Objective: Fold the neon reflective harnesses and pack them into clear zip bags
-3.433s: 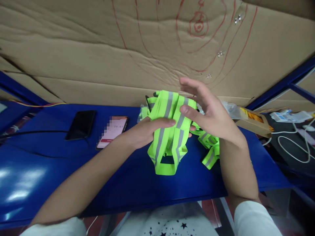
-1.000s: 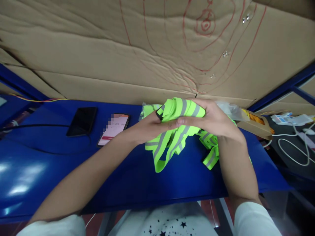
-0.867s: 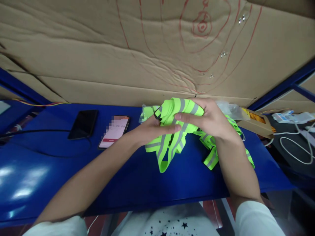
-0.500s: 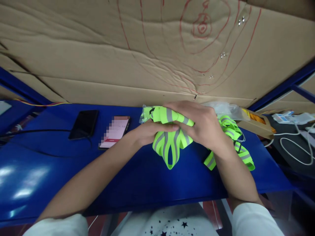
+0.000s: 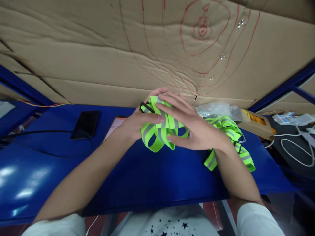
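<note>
A bundle of neon-yellow reflective strap (image 5: pixel 161 132) with grey stripes is held between both hands above the blue table. Loops of the strap hang below the fingers, and a black buckle or slider pokes out at its upper left. My left hand (image 5: pixel 140 120) grips the bundle from the left, its thumb lying across the front and its fingers behind. My right hand (image 5: pixel 190 124) lies over the right side, fingers wrapped across the top and thumb underneath. More reflective straps (image 5: pixel 230 129) lie in a loose pile beside my right forearm.
On the blue table (image 5: pixel 157 183) a phone (image 5: pixel 114 126) lies partly behind my left forearm, with a black device (image 5: pixel 85 124) on a cable further left. A clear plastic bag (image 5: pixel 219 109) and a cardboard box (image 5: pixel 258 123) are at the right. Cardboard (image 5: pixel 98 62) walls the back.
The strap bundle has turned and moved slightly left and up. My left fingers now show behind it, and my right hand has lowered with its fingers pointing left across the bundle.
</note>
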The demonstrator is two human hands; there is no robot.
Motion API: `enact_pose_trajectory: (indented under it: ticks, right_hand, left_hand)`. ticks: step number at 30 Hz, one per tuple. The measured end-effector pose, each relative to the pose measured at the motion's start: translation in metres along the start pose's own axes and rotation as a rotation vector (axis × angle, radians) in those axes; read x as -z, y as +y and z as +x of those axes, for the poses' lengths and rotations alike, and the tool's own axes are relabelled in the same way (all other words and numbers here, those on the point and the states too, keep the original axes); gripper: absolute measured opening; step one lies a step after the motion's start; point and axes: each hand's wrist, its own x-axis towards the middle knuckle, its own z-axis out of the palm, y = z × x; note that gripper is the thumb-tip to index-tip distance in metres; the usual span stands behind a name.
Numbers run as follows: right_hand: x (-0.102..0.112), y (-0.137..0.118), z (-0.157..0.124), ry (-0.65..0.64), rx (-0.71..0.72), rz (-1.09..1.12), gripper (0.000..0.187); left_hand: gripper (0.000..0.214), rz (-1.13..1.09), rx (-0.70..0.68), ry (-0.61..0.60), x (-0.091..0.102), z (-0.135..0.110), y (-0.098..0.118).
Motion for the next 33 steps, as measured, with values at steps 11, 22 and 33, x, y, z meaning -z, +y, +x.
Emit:
enact_pose_trajectory:
  ticks: [11, 22, 33]
  right_hand:
    - [-0.012, 0.030, -0.002, 0.118, -0.303, 0.440, 0.054]
    - [-0.025, 0.030, 0.006, 0.402, -0.565, 0.751, 0.047]
    - [-0.020, 0.018, 0.008, 0.572, -0.622, 0.644, 0.043]
  left_hand:
    - [0.103, 0.282, -0.006, -0.109, 0.006, -0.007, -0.001]
    - [0.104, 0.251, -0.129, 0.087, 0.009, 0.005, -0.008]
    - [0.031, 0.143, 0.205, -0.106, 0.000, 0.011, -0.039]
